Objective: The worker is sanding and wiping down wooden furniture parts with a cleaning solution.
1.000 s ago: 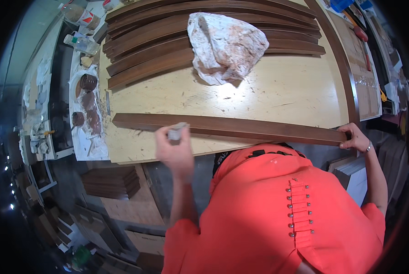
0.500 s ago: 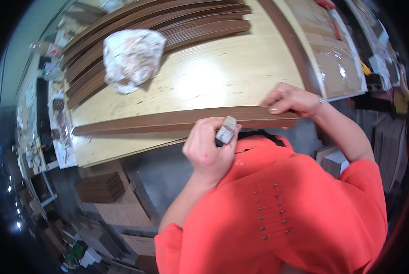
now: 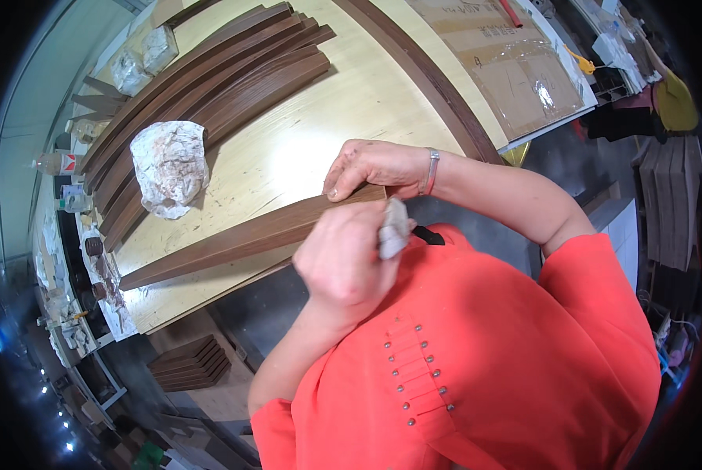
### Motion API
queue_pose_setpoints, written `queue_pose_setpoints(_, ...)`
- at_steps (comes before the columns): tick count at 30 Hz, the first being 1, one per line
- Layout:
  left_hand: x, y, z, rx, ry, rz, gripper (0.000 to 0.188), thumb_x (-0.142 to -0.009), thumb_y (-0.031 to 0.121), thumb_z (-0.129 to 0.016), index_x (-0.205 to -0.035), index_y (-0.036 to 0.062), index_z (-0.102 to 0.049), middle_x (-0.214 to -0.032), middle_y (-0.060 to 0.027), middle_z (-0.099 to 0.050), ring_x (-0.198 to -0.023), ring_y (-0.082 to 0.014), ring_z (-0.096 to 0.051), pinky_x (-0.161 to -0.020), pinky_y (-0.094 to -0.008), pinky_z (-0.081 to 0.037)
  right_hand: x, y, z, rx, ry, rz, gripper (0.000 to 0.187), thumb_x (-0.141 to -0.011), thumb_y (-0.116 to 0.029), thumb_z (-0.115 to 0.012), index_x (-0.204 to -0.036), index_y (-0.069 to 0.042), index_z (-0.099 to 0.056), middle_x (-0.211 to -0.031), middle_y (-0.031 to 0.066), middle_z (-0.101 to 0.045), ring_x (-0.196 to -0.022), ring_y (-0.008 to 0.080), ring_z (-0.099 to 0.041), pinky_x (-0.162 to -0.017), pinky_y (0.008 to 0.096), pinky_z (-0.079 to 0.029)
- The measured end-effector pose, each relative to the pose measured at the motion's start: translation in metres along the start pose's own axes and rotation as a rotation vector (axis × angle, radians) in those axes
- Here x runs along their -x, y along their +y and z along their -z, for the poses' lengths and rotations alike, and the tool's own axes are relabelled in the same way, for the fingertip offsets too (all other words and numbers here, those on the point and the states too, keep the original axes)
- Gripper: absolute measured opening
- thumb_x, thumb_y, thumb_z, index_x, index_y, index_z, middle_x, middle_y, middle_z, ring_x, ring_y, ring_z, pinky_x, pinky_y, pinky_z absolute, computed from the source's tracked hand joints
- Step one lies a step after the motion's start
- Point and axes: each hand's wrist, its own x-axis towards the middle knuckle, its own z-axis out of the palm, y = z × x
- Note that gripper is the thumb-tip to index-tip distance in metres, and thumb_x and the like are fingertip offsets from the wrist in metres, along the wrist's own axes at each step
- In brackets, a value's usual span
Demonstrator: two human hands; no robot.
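A long brown wooden strip lies slantwise along the near edge of the pale table. My right hand grips its right end from above, thumb on the upper face and the other fingers bent around it. Closed in a fist, my left hand is in front of that end. From the fist sticks a pale grey, block-like pad, close to the strip's end; whether it touches the wood I cannot tell. The left hand is slightly blurred.
Several brown strips lie stacked at the back left, with a stained white crumpled cloth beside them. Another strip runs along the table's right side, near a taped cardboard sheet. A bottle stands far left. More wooden pieces are stacked below.
The view has turned, so the table and strip slant more. My right hand has closed further round the strip's end. The left fist with the pad has come nearer that end.
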Motion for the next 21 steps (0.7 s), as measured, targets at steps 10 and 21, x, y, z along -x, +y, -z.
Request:
queue_pose_setpoints(10,0.005,-0.009,0.009,0.0,0.097,0.102,0.036,-0.061,0.004,-0.085,-0.088,0.0023,-0.061,-0.08,-0.0103,-0.066,-0.069,-0.0256,-0.065,-0.06,-0.0329,-0.052,-0.006,0.008,0.005,-0.029,-0.029,-0.065,0.009,-0.076,-0.003,-0.065,-0.077,0.005,-0.066,-0.073,0.0067,-0.065,-0.064,0.0099,-0.06,-0.06,0.0253,-0.048)
queue_pose_setpoints(21,0.108,-0.108,0.16,-0.551,0.534,0.875,0.028,-0.076,0.002,-0.075,-0.095,-0.003,-0.055,-0.089,-0.0101,-0.063,-0.078,-0.0153,-0.061,-0.071,-0.029,-0.051,0.007,0.003,0.002,0.071,0.274,-0.106,0.02,-0.078,-0.008,-0.067,-0.089,0.008,-0.066,-0.073,0.0096,-0.065,-0.054,0.0131,-0.06,-0.041,0.0248,-0.048)
